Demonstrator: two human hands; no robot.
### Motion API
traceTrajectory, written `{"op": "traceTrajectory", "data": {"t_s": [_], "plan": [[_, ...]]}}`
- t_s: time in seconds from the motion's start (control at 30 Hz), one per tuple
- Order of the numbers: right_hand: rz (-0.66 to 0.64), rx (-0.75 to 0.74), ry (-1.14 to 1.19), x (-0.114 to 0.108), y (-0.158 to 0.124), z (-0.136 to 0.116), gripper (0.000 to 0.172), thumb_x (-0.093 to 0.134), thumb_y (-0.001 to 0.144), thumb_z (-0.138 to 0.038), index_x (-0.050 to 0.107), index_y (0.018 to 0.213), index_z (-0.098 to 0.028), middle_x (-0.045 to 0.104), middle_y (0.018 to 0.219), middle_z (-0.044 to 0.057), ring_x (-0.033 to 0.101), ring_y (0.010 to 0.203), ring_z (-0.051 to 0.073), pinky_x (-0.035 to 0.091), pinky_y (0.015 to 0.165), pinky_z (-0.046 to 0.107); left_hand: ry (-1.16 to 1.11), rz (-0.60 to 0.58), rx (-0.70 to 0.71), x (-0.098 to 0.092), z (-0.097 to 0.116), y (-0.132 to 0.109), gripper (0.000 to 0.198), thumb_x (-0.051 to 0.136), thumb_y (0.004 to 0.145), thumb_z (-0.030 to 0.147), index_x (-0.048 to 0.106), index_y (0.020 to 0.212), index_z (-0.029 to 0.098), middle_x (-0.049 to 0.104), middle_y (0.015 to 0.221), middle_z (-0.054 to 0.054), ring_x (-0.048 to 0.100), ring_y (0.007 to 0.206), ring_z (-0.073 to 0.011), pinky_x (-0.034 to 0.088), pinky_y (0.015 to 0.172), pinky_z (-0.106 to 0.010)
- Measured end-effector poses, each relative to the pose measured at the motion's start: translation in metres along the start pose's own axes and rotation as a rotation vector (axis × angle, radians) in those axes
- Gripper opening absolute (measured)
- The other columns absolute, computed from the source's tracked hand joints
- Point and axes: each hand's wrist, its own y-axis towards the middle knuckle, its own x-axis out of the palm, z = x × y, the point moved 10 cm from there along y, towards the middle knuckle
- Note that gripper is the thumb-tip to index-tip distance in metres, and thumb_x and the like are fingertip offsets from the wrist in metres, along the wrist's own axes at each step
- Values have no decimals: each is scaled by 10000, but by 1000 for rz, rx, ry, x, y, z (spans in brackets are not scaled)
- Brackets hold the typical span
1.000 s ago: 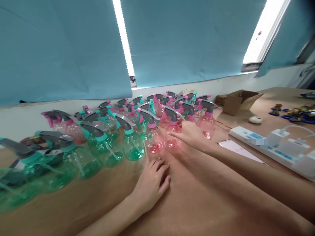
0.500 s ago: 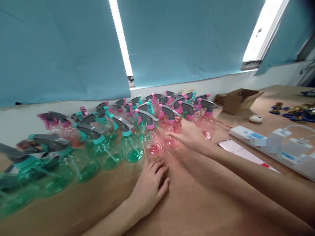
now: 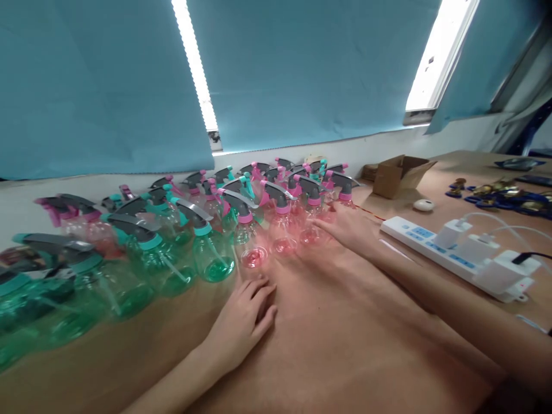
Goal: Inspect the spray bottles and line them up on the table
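Note:
Spray bottles stand in crowded rows along the table, clear green ones on the left and clear pink ones to the right, each with a grey trigger head. My right hand (image 3: 351, 229) reaches to a pink spray bottle (image 3: 309, 230) in the front row. Its thumb is stretched across the bottle's near side, and the fingertips are partly hidden at its right side. Loosely bent, my left hand (image 3: 241, 322) rests on the tabletop with thumb and fingers apart, holding nothing. Just beyond its fingertips are another pink bottle (image 3: 252, 253) and a green bottle (image 3: 214, 261).
A white power strip (image 3: 448, 256) with plugged-in chargers lies on the right. Behind it are a white rounded object (image 3: 423, 205), an open cardboard box (image 3: 388, 178) and several gold-and-blue items (image 3: 495, 194). Blue blinds (image 3: 310, 75) cover the windows at the back.
My right hand has shifted from one front-row pink bottle to the one on its right. The bottles keep their places and my left hand stays on the table. The view has turned slightly right.

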Motion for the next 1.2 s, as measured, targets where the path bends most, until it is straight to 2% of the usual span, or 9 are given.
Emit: {"op": "traceTrajectory", "data": {"t_s": [0.2,0.37,0.53,0.7,0.77,0.87,1.0,1.1,1.2], "plan": [[-31,38,-15,17,10,-6,657,467,802,-682,604,1034,-83,712,853,184,672,848,348,437,649,361,2,4,-10,-2,0,0,298,458,962,305,566,1223,209,580,1253,-99,518,1180,-278,436,989,-455],[-19,-10,-32,12,3,-8,649,462,828,-641,567,1140,-81,682,1059,208,646,970,364,449,742,410,11,-19,-20,-5,2,2,299,472,954,292,573,1219,196,587,1250,-105,525,1177,-277,440,987,-451],[1,-60,-42,-11,-30,-14,612,548,791,-628,572,1121,-113,673,1082,163,636,982,323,467,752,388,6,-28,-9,-6,5,4,293,477,946,273,580,1204,180,602,1230,-116,528,1178,-287,441,983,-468],[2,-199,-28,-36,-82,-45,681,508,759,-727,568,1109,-146,690,978,125,668,818,294,469,579,351,-34,5,-14,-10,6,3,267,483,933,247,593,1167,183,615,1195,-113,549,1151,-285,458,965,-463],[3,-256,11,-48,-97,-57,678,530,734,-740,589,1093,-168,693,944,111,668,828,291,486,607,354,-49,27,-23,-13,5,2,255,489,926,235,596,1153,193,615,1190,-107,563,1131,-279,470,951,-452],[-43,-275,153,-60,-100,-67,675,593,720,-701,565,1184,-212,685,1051,99,655,939,297,513,729,397,-66,58,-24,-16,5,1,234,498,918,223,598,1128,207,617,1175,-93,580,1104,-269,482,937,-439],[-238,-276,586,-56,-87,-77,625,685,757,-504,463,1290,-266,604,1253,67,589,1118,252,480,914,396,-80,73,-34,-16,4,0,230,502,913,211,588,1126,191,614,1154,-98,589,1079,-266,486,928,-435],[-354,-272,804,-45,-78,-87,578,692,778,-406,452,1292,-293,612,1195,43,627,984,210,507,838,362,-87,76,-44,-17,2,-2,236,502,910,206,586,1130,190,608,1157,-101,589,1077,-268,488,925,-437],[-370,-238,875,-34,-71,-91,520,698,770,-392,512,1247,-302,634,1053,24,619,841,193,508,706,340,-92,85,-45,-19,1,-6,242,503,904,202,588,1130,203,606,1160,-93,590,1079,-266,487,930,-436]]}}
